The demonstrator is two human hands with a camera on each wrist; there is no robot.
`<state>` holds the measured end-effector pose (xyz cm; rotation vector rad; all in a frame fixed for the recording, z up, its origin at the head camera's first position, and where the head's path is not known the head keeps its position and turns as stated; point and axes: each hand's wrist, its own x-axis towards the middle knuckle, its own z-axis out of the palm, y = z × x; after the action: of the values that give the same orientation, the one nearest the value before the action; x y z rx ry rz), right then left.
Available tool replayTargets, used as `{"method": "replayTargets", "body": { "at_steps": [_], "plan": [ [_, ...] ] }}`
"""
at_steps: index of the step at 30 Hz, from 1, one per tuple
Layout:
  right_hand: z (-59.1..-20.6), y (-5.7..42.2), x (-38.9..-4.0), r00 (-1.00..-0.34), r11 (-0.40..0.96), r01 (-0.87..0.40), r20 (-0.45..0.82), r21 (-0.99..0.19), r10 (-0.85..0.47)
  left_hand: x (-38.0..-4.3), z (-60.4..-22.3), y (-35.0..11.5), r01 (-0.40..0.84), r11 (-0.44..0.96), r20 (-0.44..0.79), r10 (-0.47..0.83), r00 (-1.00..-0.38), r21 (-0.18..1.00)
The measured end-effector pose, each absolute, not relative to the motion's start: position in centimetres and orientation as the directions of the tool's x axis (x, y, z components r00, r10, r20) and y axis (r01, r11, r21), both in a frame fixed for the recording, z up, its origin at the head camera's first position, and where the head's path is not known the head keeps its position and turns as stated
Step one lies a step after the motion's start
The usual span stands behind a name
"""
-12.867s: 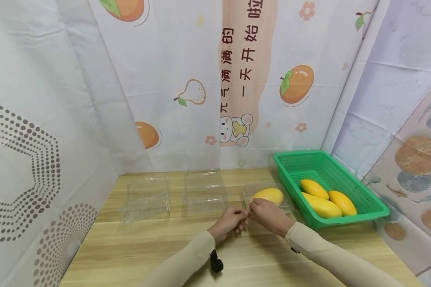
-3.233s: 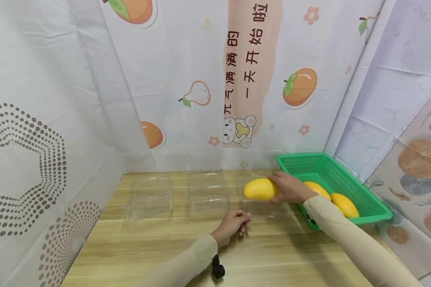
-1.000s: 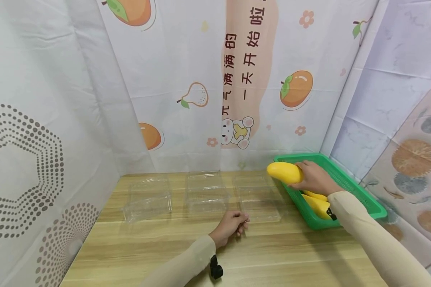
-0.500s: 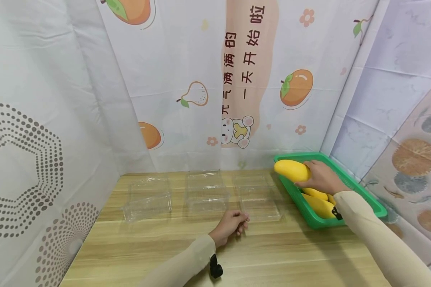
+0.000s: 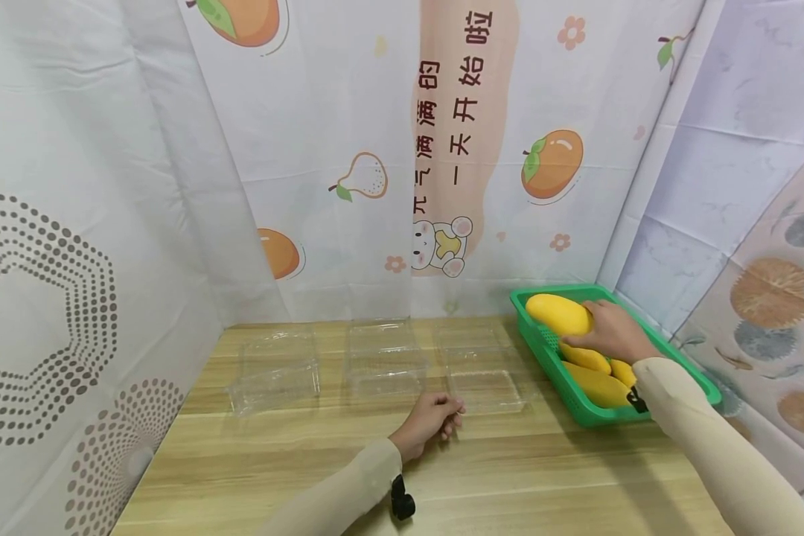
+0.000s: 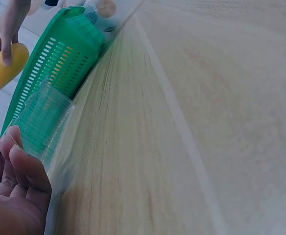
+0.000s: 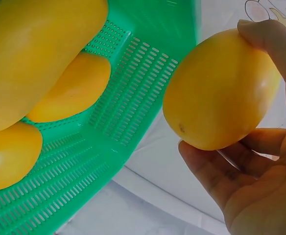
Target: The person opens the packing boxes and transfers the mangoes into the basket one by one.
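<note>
My right hand (image 5: 613,331) grips a yellow mango (image 5: 554,314) over the left part of the green plastic basket (image 5: 579,408). In the right wrist view thumb and fingers stand on opposite sides of that mango (image 7: 221,93), its blunt end showing. Several other mangoes (image 5: 596,385) lie inside the basket, partly hidden by the hand. My left hand (image 5: 425,424) rests on the wooden table with its fingers loosely curled and nothing in them. Beside its fingertips stands a clear plastic clamshell box (image 5: 485,388), lid open, nothing inside.
Two more clear clamshell boxes stand in a row to the left, a middle box (image 5: 385,366) and a left box (image 5: 276,383), both with lids raised. A printed curtain (image 5: 321,246) closes off the back of the table (image 5: 275,469), and cloth hangs along both sides.
The right hand has carried the mango from above the right-hand box, then rightward, to over the basket. Earlier, a mango lay in that box with both hands at it. Lately the left hand stays put.
</note>
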<state>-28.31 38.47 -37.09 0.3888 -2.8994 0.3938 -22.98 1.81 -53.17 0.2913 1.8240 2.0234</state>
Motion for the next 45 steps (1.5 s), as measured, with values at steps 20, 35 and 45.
{"method": "replayTargets", "body": {
  "at_steps": [20, 35, 45],
  "plan": [
    [-37.7, 41.2, -28.0, -0.963, 0.939, -0.236, 0.189, -0.250, -0.192, -23.1, -53.5, 1.8, -0.143, -0.071, -0.100, 0.420, -0.902, 0.987],
    [-37.9, 43.0, -27.8, -0.972, 0.951, -0.189, 0.183, -0.246, -0.146, -23.1, -53.5, 1.8, -0.146, -0.077, -0.099, 0.430, -0.897, 0.986],
    [-37.8, 44.4, -27.5, -0.985, 0.957, -0.129, 0.142, -0.259, -0.094, -23.1, -53.5, 1.9, -0.149, -0.077, -0.103, 0.425, -0.899, 0.986]
  ]
}}
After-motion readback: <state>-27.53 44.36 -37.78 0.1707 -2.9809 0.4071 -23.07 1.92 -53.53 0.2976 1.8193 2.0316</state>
